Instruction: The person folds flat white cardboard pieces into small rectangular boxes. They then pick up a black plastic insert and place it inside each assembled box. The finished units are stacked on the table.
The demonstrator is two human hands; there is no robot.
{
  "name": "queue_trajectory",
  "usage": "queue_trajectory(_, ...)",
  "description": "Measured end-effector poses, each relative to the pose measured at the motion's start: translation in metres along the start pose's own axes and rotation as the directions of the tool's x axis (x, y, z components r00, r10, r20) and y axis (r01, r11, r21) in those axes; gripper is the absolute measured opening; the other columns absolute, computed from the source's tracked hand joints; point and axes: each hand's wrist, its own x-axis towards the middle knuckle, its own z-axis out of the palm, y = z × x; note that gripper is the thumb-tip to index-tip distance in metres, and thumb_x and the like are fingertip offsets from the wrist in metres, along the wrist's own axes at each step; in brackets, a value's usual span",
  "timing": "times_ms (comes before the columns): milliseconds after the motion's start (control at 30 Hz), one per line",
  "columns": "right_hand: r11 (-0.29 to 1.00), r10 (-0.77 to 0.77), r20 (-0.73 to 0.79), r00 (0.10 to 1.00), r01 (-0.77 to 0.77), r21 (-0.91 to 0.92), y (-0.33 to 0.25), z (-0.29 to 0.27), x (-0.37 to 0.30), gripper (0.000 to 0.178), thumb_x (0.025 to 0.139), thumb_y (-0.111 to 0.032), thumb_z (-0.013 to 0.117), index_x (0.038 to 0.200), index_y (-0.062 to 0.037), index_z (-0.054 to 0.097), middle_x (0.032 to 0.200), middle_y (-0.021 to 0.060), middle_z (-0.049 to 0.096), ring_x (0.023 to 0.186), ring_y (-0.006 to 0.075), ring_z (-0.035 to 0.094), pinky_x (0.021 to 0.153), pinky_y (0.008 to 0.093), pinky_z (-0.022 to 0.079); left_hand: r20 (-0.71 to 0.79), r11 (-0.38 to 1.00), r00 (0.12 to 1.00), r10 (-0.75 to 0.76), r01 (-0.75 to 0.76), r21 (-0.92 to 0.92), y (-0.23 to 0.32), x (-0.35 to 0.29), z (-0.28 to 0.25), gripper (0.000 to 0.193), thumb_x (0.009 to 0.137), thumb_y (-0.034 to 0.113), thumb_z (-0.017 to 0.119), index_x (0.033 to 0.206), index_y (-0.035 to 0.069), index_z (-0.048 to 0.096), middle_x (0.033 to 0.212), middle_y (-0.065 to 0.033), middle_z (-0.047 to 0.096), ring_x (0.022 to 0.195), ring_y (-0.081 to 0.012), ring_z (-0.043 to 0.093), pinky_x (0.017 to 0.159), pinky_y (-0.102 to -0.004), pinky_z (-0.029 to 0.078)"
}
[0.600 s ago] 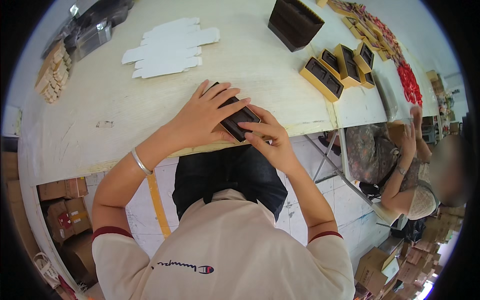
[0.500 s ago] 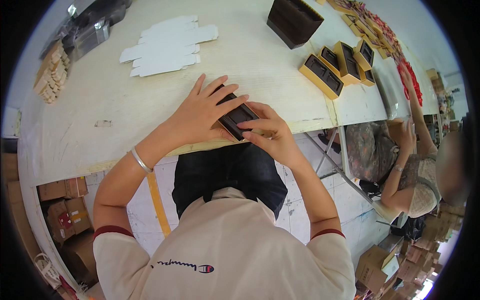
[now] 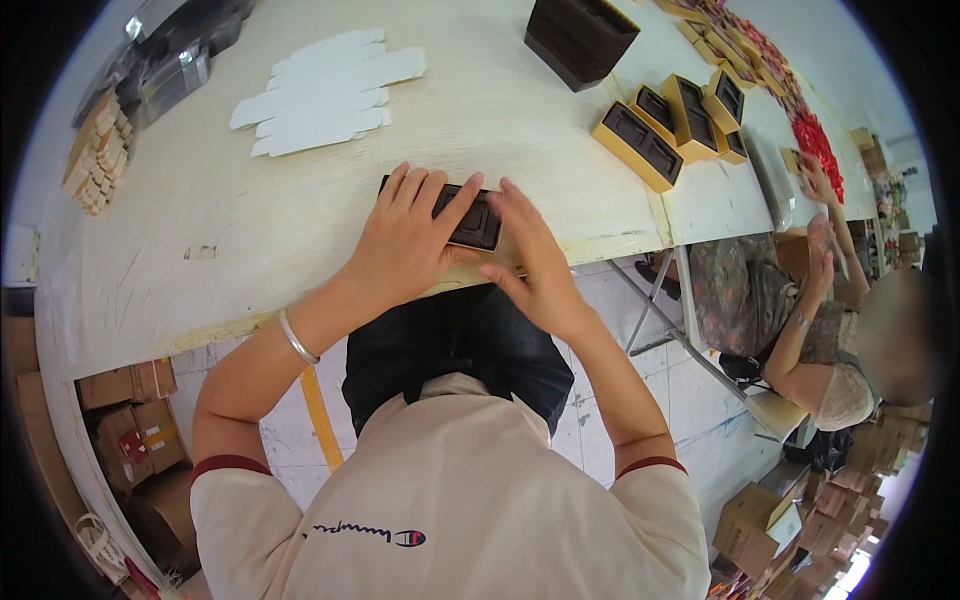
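Works at a white table (image 3: pixel 170 270). Has a white carton (image 3: pixel 325 90) lying flat at far left, gold boxes (image 3: pixel 630 147) at far right, a dark stack (image 3: pixel 578 48) just beyond those. Spreads the left hand (image 3: pixel 397 238) over a black box (image 3: pixel 476 222) near the table's front edge, gripping it. Holds the right hand (image 3: pixel 538 258) half open at the box's right end; cannot tell whether touching.

Dark script (image 3: pixel 365 531), small emblem (image 3: pixel 410 538), on beige shirt (image 3: pixel 470 470)

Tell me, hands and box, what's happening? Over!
Left hand across dark box, thumb at near edge. Right hand open by its right end. Gold boxes off right, clear of hands.
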Motion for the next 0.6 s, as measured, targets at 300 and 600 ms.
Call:
queue_trajectory(300, 0.935, -0.022, -0.037, 0.999, 0.008, -0.355, 0.011, 0.018, 0.009, 0.075, 0.078, -0.022, 0.072, 0.138, 0.0039, 0.034, 0.134, 0.0244, 0.045, 0.128, 0.0396, 0.040, 0.107, 0.0499, 0.030, 0.039, 0.985, 0.998, -0.044, 0.050, -0.165, -0.013, -0.006, -0.007, 0.064, 0.080, 0.036, 0.066, 0.138, 0.017, 0.046, 0.120, -0.0105, 0.050, 0.107, -0.0312, 0.048, 0.102, -0.0477, 0.032)
queue_trajectory(600, 0.949, -0.060, 0.017, 0.998, 0.062, -0.308, 0.005, 0.010, 0.015, 0.073, 0.079, -0.034, 0.067, 0.137, 0.0000, 0.039, 0.130, 0.0248, 0.043, 0.126, 0.0414, 0.039, 0.106, 0.0517, 0.030, 0.165, 0.996, 0.986, -0.033, 0.046, -0.080, 0.000, -0.003, -0.020, 0.065, 0.086, 0.036, 0.060, 0.140, 0.006, 0.041, 0.129, -0.0115, 0.046, 0.122, -0.0296, 0.042, 0.110, -0.0573, 0.019)
